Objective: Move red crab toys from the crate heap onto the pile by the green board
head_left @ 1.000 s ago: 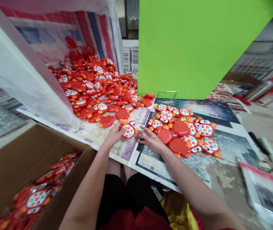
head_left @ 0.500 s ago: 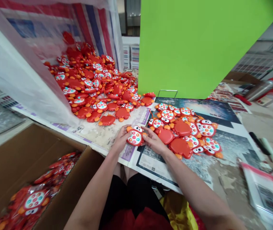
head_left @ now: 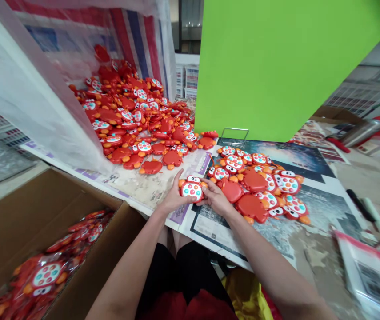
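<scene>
Red toy (head_left: pixel 191 191) is held in a two-handed grip, left hand (head_left: pixel 173 194) and right hand (head_left: pixel 217 196) both closed on it, above the desk (head_left: pixel 143 190). Eyes (head_left: pixel 194 179), pointed right one second earlier, are now turned far; the toy is steadied from both sides.

You face a green panel (head_left: pixel 266 66); white crates (head_left: pixel 191 82) stand behind its left edge, your worn table (head_left: pixel 330 244) spreads rightward.

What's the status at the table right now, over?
Left hand and right hand both holding one red toy. Dotted side up, eyes at the far edge. Green board stands beyond, not between hands and toy.
</scene>
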A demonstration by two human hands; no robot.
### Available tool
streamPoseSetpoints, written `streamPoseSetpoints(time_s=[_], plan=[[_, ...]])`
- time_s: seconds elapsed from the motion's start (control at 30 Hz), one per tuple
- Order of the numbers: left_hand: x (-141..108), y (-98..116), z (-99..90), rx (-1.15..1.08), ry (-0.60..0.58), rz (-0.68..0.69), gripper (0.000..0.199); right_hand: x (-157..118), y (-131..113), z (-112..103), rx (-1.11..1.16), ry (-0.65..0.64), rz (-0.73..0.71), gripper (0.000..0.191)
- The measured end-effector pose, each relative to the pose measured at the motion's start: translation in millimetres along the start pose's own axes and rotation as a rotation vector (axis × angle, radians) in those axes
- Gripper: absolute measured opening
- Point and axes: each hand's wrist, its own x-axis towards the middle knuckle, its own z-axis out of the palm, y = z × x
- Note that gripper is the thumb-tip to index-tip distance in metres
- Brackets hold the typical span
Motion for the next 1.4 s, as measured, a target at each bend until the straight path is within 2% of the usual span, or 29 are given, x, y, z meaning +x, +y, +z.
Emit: streamPoseSetpoints(time_s=[0.27,0.47,0.67,0.83,0.93,1.0,1.1,1.17,1.33,1.4], plan=[[-0.4,-1.3,0.2,0.061,0.005,0.001,0.108,1.1,0.3,1.8,-0.018,0.008,-0.008,0.041],[1.9,-3.0,-0.3,-0.053,-0.005,0.028,0.073,1.3,1.9,1.9,-0.021,0.014,-0.017,0.041],[2.1,-4.2,-2.8,0.005,0.026,0.032,0.060,-0.7,-0.4,4.1,-0.070,-0.028,-0.023,0.052],[1.5,-2.5,-3.1,0.002,-0.020,0.027,0.060,-4.6,-3.8,6.8,-0.151,-0.046,-0.008,0.070],[1.5,-4.0,-3.8,-0.031,-0.041,0.041,0.063,-5.5,-4.6,7.6,-0.167,-0.045,-0.013,0.069],[1.4,-4.8,-4.1,-0.033,-0.054,0.050,0.073,-5.5,-4.7,7.5,-0.164,-0.047,-0.015,0.066],[1.2,-4.3,-3.3,-0.003,-0.070,0.012,0.099,-5.3,-4.7,7.0,-0.168,-0.055,-0.014,0.066],[1.0,-3.2,-2.3,0.009,-0.071,-0.019,0.106,-5.3,-4.8,6.8,-0.176,-0.057,-0.015,0.066],[0.9,-2.5,-1.2,0.009,-0.046,0.002,0.098,-6.6,-6.3,7.5,-0.180,-0.072,-0.009,0.066],[0.9,-2.6,-1.0,0.004,-0.037,0.017,0.087,-7.3,-7.2,8.2,-0.175,-0.078,-0.007,0.067]])
